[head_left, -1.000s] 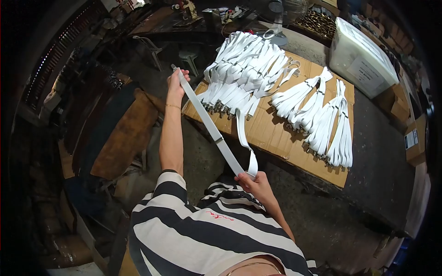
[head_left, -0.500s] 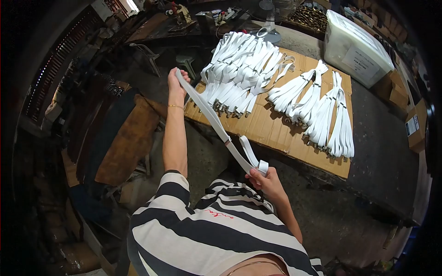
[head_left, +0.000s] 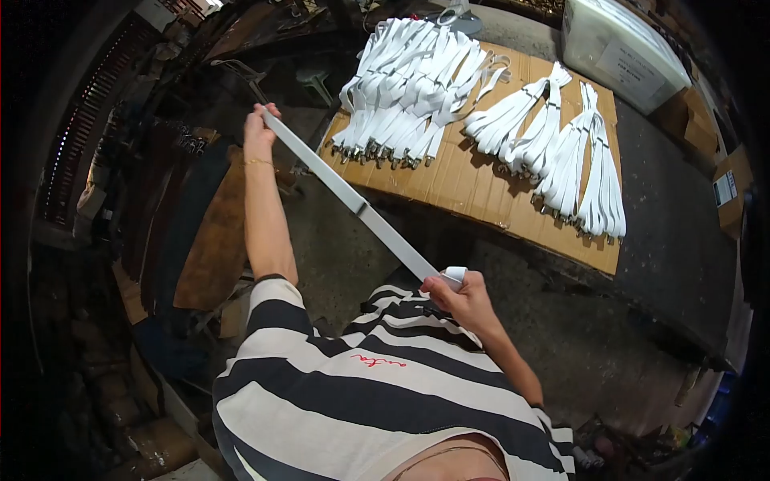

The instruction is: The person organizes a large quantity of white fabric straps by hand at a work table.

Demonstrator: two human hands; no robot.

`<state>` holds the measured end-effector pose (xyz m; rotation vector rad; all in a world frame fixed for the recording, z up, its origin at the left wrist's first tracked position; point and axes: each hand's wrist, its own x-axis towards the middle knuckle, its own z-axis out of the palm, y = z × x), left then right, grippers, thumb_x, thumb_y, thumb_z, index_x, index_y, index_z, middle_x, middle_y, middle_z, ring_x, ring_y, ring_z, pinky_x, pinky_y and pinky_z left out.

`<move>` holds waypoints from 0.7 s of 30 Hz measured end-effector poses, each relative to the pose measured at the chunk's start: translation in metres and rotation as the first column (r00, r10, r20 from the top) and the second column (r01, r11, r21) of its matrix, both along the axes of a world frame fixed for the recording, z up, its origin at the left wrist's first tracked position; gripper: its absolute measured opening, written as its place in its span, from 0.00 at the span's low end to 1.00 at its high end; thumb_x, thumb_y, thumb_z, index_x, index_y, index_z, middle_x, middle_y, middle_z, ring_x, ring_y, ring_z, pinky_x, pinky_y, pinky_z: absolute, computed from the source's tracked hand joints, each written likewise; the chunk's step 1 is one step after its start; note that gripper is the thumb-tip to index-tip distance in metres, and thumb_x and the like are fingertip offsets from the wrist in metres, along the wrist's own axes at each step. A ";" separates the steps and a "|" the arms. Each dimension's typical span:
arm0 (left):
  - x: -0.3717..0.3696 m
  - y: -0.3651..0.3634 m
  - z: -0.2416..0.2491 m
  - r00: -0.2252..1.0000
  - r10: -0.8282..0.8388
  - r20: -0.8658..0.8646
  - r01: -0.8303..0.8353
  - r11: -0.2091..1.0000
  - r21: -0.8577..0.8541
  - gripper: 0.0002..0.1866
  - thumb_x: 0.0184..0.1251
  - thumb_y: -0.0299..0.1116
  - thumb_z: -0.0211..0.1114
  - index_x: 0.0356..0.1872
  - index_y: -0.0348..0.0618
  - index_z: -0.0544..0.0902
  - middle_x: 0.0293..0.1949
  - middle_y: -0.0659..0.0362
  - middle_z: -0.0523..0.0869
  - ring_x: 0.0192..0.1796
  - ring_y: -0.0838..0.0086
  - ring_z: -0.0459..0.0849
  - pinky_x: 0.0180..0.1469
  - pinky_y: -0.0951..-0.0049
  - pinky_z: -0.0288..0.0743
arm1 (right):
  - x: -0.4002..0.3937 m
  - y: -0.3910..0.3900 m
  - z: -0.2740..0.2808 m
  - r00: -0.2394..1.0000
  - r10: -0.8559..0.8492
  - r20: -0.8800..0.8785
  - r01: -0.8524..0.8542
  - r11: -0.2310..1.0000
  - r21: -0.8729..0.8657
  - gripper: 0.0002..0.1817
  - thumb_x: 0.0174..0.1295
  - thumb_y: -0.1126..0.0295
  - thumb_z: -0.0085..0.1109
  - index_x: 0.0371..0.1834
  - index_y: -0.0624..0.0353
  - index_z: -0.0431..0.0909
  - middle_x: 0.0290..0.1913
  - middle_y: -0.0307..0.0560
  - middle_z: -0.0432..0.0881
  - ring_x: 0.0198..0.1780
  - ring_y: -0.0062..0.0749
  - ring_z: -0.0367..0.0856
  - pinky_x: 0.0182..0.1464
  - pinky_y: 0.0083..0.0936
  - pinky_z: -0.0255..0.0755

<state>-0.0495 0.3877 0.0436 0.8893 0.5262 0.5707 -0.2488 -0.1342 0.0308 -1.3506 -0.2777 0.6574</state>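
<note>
A white strap (head_left: pixel 321 170) runs taut on a slant across the front of my body, with a dark keeper band near its middle. At the upper left end, my left hand (head_left: pixel 261 127) is closed around it. My right hand (head_left: pixel 459 298) grips the lower end close to my waist, and a short white loop sticks up above the thumb. On the cardboard sheet (head_left: pixel 473 186) lies a large pile of similar white straps (head_left: pixel 413 96) with metal ends. Two smaller bundles, a middle one (head_left: pixel 521 128) and a right one (head_left: pixel 584 168), lie beside it.
The cardboard covers part of a dark table (head_left: pixel 674 240). A white lidded bin (head_left: pixel 622 56) and a cardboard box (head_left: pixel 731 192) stand along its far right side. Brown leather hides (head_left: pixel 210 240) hang at my left, and a stool (head_left: pixel 314 80) stands beyond.
My left hand has moved outward to the left, pulling the strap straight. The loose loop by my right hand has shortened. The view has tilted down slightly.
</note>
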 end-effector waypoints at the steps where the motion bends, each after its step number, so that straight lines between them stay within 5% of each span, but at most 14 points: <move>1: 0.004 0.029 -0.003 0.999 0.038 0.030 -0.035 0.996 -0.079 0.08 0.73 0.35 0.47 0.40 0.41 0.69 0.34 0.50 0.79 0.30 0.64 0.79 0.33 0.63 0.79 | -0.002 -0.007 0.007 0.999 0.034 0.040 -0.031 0.998 -0.054 0.15 0.63 0.61 0.59 0.28 0.63 0.82 0.15 0.33 0.71 0.18 0.14 0.66 0.20 0.16 0.57; 8: -0.012 0.092 0.048 0.991 0.103 -0.083 -0.079 0.965 0.248 0.17 0.75 0.36 0.44 0.42 0.27 0.70 0.42 0.42 0.81 0.41 0.56 0.84 0.43 0.59 0.84 | -0.020 -0.076 0.071 0.966 0.131 0.221 -0.094 0.981 -0.172 0.10 0.61 0.66 0.61 0.29 0.61 0.83 0.15 0.37 0.73 0.16 0.15 0.67 0.18 0.19 0.58; 12: -0.015 0.122 0.077 0.992 0.114 -0.060 -0.094 0.961 0.260 0.17 0.75 0.34 0.42 0.43 0.25 0.70 0.42 0.40 0.81 0.41 0.55 0.84 0.43 0.61 0.84 | -0.034 -0.104 0.094 0.985 0.153 0.077 -0.133 0.966 -0.222 0.08 0.60 0.67 0.62 0.29 0.60 0.83 0.12 0.39 0.71 0.13 0.18 0.66 0.18 0.20 0.57; 18: -0.008 0.171 0.105 0.952 0.287 0.101 -0.303 0.927 0.219 0.06 0.67 0.21 0.48 0.39 0.27 0.70 0.41 0.42 0.80 0.38 0.56 0.83 0.42 0.62 0.85 | -0.045 -0.131 0.132 0.932 0.213 0.292 -0.103 0.931 -0.349 0.08 0.56 0.66 0.65 0.25 0.58 0.84 0.14 0.41 0.74 0.14 0.28 0.71 0.19 0.21 0.62; 21: -0.006 0.263 0.133 0.987 0.123 0.102 -0.141 0.968 0.206 0.06 0.65 0.20 0.50 0.41 0.30 0.70 0.40 0.43 0.80 0.38 0.58 0.83 0.42 0.64 0.85 | -0.061 -0.150 0.139 0.942 0.211 0.260 -0.110 0.929 -0.353 0.08 0.51 0.64 0.69 0.26 0.55 0.84 0.17 0.40 0.77 0.16 0.32 0.75 0.21 0.22 0.66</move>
